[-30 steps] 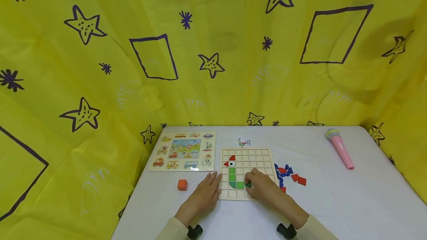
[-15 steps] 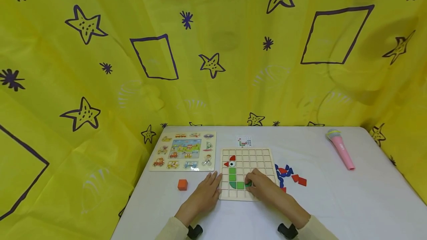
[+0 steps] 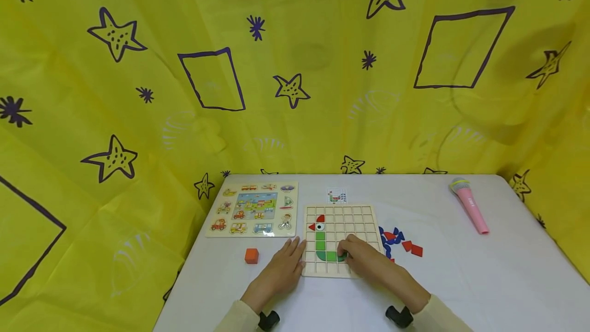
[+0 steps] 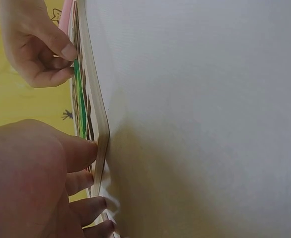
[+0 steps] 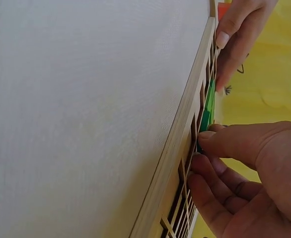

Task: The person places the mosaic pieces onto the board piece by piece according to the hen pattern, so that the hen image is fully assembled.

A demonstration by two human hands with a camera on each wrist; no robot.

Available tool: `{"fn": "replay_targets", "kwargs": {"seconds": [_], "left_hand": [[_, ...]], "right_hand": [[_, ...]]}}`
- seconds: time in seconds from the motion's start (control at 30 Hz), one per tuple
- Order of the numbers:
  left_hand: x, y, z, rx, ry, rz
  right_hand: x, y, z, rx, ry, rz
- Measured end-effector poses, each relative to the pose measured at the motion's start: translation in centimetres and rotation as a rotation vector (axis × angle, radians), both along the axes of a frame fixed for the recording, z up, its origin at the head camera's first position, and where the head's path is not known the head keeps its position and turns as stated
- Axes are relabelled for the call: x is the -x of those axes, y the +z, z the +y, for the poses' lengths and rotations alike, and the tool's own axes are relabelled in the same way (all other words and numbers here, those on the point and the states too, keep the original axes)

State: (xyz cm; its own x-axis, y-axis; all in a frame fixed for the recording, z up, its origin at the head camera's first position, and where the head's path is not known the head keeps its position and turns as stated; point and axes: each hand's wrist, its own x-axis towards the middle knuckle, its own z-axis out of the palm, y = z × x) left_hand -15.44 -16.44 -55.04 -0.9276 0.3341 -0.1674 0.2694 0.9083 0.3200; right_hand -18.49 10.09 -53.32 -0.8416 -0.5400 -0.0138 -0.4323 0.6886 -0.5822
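Observation:
In the head view, a wooden grid board (image 3: pixel 359 224) lies on the table, with several coloured pieces set in its cells. They form a column with a red crest (image 3: pixel 321 218), an eye piece (image 3: pixel 320 227), green squares (image 3: pixel 320 245) and a bottom row. My right hand (image 3: pixel 361 256) pinches a dark green curved piece (image 3: pixel 341 258) at the right end of that row; the fingertips partly cover it. My left hand (image 3: pixel 283 266) rests against the board's left edge, fingers extended, seen also in the left wrist view.
Loose blue pieces (image 3: pixel 387 251) and red pieces (image 3: pixel 417 251) lie right of the board. A pattern card (image 3: pixel 337 195) is behind it. A vehicle puzzle (image 3: pixel 256 206) and an orange cube (image 3: pixel 251 256) are at left, a pink microphone (image 3: pixel 471 209) at far right.
The dark green piece has settled lower and flatter in its cell under my right fingertips. My left hand stays against the board.

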Motion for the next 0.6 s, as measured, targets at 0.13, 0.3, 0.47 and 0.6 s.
{"fn": "replay_targets", "kwargs": {"seconds": [0.13,0.3,0.47,0.6], "left_hand": [[0.08,-0.04,0.03,0.000,-0.003,0.004],[0.12,0.01,0.07,-0.006,-0.005,-0.001],[0.05,0.25,0.08,-0.008,-0.003,-0.005],[0.03,0.37,0.07,-0.009,-0.007,-0.007]], "right_hand": [[0.14,0.01,-0.03,-0.001,-0.002,-0.004],[0.21,-0.25,-0.04,0.000,-0.013,-0.002],[0.30,-0.49,0.00,0.003,-0.006,0.010],[0.45,-0.64,-0.05,0.004,-0.005,0.011]]}}
